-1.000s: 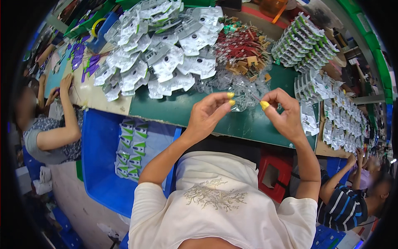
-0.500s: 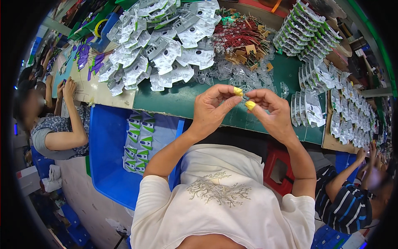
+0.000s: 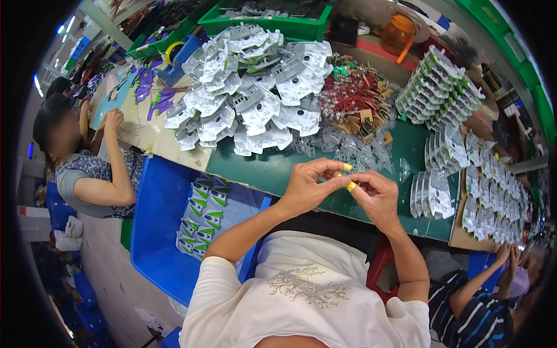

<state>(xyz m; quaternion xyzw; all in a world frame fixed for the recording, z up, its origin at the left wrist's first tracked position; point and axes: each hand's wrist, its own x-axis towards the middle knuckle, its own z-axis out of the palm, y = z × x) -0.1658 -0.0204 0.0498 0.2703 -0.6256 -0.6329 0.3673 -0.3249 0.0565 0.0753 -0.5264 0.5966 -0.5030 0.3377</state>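
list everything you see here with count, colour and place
green table: one, across the middle
grey-white plastic packs: big loose heap, far left of table
red and brown small parts: one pile, table centre back
clear small pieces: scattered, just beyond the hands
stacked packs: rows, white, far right
blue bin: one, lower left, holding green-white cards
orange jar: one, top
co-workers: one at left, one lower right
left hand: yellow fingertip cover, pinching at something too small to tell
right hand: yellow fingertip cover, meeting the left
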